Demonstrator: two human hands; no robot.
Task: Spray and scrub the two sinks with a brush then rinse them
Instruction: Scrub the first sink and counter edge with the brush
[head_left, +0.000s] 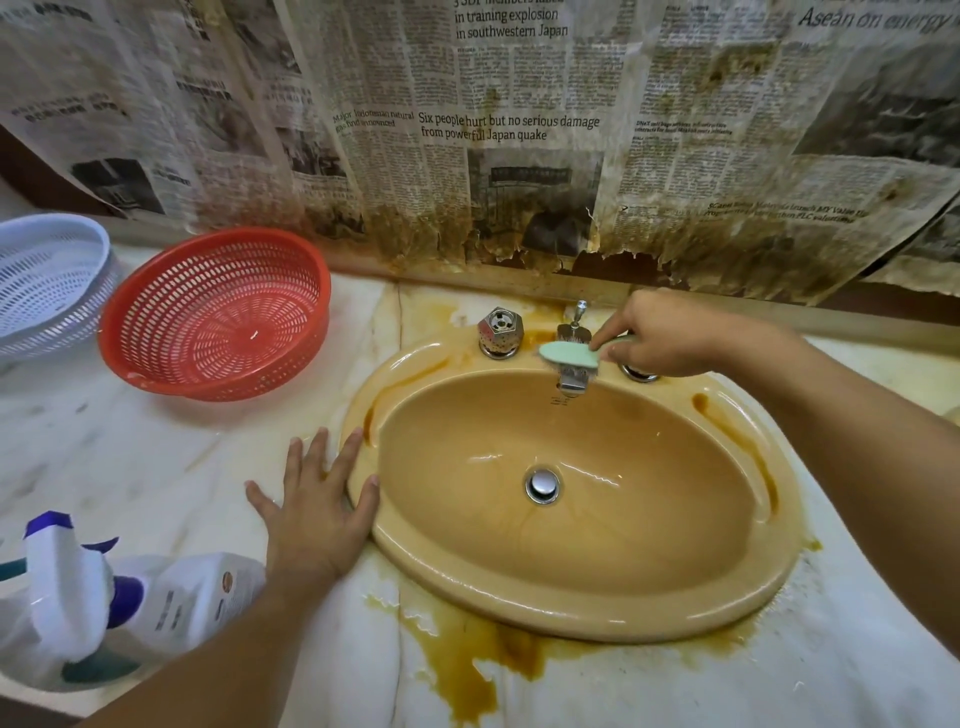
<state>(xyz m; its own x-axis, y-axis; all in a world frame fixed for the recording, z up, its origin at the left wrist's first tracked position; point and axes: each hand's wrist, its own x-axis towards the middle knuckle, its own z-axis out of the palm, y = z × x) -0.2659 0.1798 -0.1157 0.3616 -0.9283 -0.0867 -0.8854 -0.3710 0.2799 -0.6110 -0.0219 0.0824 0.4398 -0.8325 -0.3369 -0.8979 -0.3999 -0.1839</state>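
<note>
Rust-stained marble worktop (156, 467) surrounds the tan sink (571, 618); stained newspaper (519, 156) lines the wall. The left grip (317, 519) lies flat, spread apart; the right grip (670, 338) clamps the brush (569, 354).

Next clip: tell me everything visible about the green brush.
The brush has a pale green, plastic-looking oval back and greyish bristles pointing down. It lies roughly level across the chrome faucet at the back of the tan sink, bristles on the spout. Its handle runs into the right hand, which grips it with the index finger stretched along it. The handle's end is hidden.
</note>
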